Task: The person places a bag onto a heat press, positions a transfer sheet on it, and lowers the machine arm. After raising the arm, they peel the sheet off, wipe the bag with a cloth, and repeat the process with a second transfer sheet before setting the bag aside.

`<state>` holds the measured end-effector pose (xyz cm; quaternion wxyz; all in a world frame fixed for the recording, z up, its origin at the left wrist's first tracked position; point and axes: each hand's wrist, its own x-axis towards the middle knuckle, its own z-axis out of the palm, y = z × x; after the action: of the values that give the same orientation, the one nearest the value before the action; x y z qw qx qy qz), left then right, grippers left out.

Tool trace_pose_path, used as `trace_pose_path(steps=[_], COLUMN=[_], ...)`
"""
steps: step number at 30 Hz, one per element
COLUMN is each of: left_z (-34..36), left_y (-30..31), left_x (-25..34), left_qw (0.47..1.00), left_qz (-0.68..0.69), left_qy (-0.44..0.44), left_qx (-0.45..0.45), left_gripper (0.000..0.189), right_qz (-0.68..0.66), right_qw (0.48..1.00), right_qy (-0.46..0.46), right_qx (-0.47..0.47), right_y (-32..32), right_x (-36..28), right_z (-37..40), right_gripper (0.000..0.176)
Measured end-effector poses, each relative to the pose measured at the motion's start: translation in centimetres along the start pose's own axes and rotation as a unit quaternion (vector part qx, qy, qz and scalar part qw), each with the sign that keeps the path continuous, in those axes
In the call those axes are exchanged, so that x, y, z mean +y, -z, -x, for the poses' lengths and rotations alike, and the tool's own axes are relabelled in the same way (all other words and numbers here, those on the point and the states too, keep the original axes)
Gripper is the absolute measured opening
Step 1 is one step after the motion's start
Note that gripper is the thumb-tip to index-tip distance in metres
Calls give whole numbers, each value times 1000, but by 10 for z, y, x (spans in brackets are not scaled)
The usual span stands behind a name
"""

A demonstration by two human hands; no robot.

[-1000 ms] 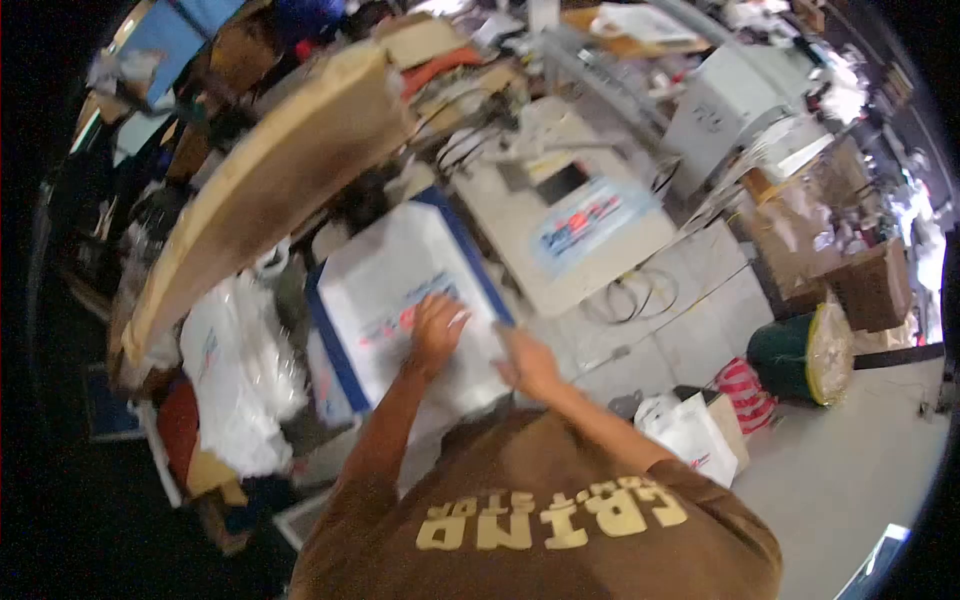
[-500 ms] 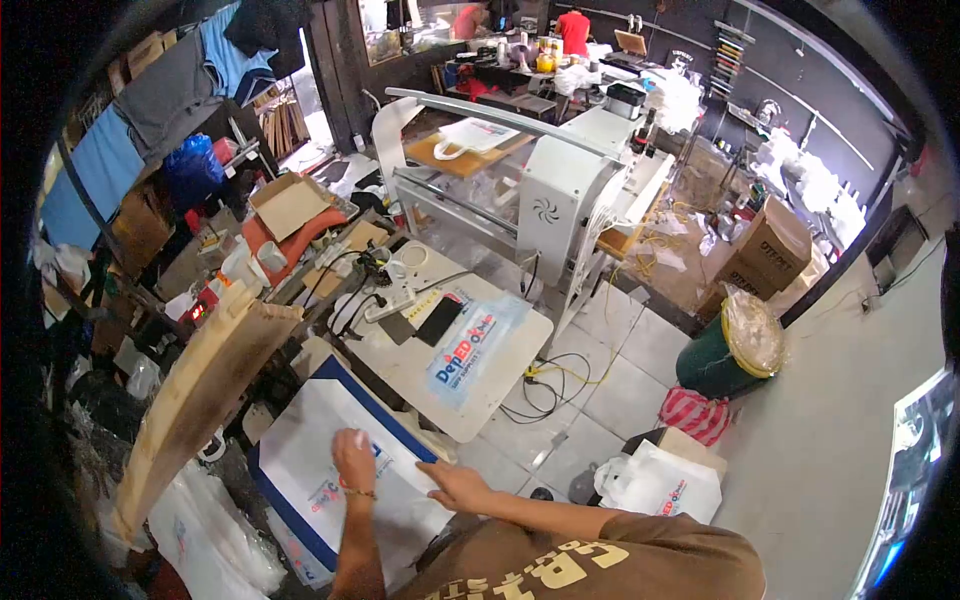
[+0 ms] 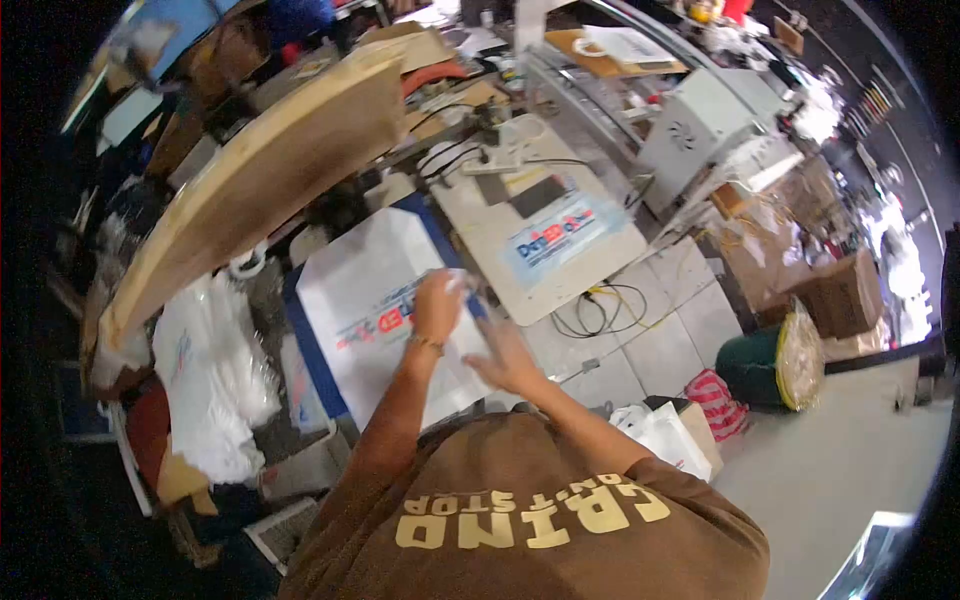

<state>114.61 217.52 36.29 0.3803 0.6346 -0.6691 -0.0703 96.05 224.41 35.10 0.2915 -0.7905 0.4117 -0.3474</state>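
A white bag (image 3: 365, 270) with red and blue print lies flat on a dark blue board (image 3: 318, 370). My left hand (image 3: 437, 308) is over the bag's right part, fingers closed round something small and whitish that I cannot make out. Just to its right, my right hand (image 3: 505, 358) is at the bag's right edge, blurred, with its fingers apart and nothing visible in it.
A curved wooden-edged panel (image 3: 270, 170) rises at the left, above plastic-wrapped white bags (image 3: 205, 370). Behind the board, a cream table (image 3: 485, 235) carries a printed sheet (image 3: 560, 235) and a power strip. Cables (image 3: 600, 308) lie on the tiled floor; a green bin (image 3: 757, 368) stands right.
The view has tilted down and shifted, showing more of the shirt. My left hand has moved from the bag's middle toward its right edge, near my right hand, whose fingers are now more spread.
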Motion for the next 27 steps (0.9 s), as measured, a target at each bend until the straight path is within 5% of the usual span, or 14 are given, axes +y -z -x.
trace_pose_path(steps=[2,3,5,8,9,12,14,17,21,23,27], left_z=[8,13,35,28,24,-8,-25,-34,-39,-41,-43], left_y=[-6,14,12,52,48,51,65,66,69,71,72], left_x=[28,61,70,94,66,-7,-33,-48,-53,-53,-50], left_qw=[976,926,918,903,919,994,998,995,990,989,989], left_qz=[186,273,283,324,273,66,-44,-26,-52,-44,-38], left_qy=[95,208,195,115,124,69,-33,-58,-98,-86,-100], left_qx=[-67,-159,-197,-258,-257,-52,-15,-81,-91,-109,-104], left_gripper=[29,34,36,34,31,22,22,21,19,17,15], right_qz=[-12,-67,-121,-427,-427,-319,-278,-150,-171,-113,-95], right_qw=[998,992,974,857,857,918,927,964,908,967,974], right_qy=[31,-57,-150,-237,-240,-228,-252,-212,-363,-221,-200], right_qx=[49,87,119,165,161,58,-8,-66,-122,-52,-39], right_y=[5,8,14,40,41,54,64,62,52,34,29], right_x=[2,5,7,-22,-12,2,-12,-26,-35,-18,-13], right_z=[-6,-6,-8,-15,-10,0,3,1,5,13,17], right_gripper=[65,64,62,36,36,15,26,42,47,45,43])
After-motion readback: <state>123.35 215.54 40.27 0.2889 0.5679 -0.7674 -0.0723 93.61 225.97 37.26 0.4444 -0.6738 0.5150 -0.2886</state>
